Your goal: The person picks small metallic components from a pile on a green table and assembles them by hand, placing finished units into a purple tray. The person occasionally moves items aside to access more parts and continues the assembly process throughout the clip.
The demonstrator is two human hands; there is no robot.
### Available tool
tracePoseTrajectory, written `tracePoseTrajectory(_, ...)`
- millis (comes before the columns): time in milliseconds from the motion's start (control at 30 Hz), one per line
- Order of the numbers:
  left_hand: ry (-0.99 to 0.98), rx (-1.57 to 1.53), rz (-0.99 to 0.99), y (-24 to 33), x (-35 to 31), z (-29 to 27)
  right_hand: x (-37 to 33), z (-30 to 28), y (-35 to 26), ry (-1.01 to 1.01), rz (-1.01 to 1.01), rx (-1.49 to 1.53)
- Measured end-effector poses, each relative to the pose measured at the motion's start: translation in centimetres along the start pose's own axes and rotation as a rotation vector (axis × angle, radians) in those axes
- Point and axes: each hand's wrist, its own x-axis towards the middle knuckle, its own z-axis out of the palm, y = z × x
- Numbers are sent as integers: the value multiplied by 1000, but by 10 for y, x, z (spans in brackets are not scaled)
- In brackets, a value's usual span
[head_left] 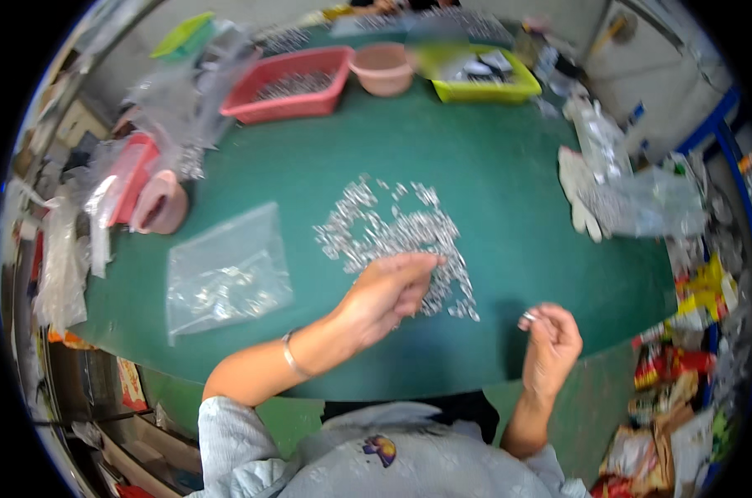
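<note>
A loose heap of small shiny silver metal pieces is spread over the middle of the green table. My left hand is at the heap's near edge, its fingers drawn together and pointing right; whatever they may hold is hidden. To the right, apart from the heap, my right hand is raised near the table's front edge. Its thumb and forefinger pinch a small silver metal piece. Left of the heap lies a clear plastic bag with several silver pieces inside.
Along the back stand a red basin of metal pieces, a pink bowl and a yellow-green basin. A pink cup stands at the left among plastic bags. A white glove and more clear bags lie at the right edge.
</note>
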Motion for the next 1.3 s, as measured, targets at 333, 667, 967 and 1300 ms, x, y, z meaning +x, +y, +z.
tracePoseTrajectory(333, 58, 188, 109, -72, -72, 23, -40, 43, -15, -367, 15, 10)
tracePoseTrajectory(667, 175, 605, 659, -77, -90, 27, -50, 50, -29, -390, -58, -160)
tracePoseTrajectory(967, 114, 658, 762, -80, -97, 30, -54, 43, -28, -459, 7, -105)
tracePoseTrajectory(1300, -38, 277, 485, -81, -95, 19, -57, 40, -21, -508, 34, -103)
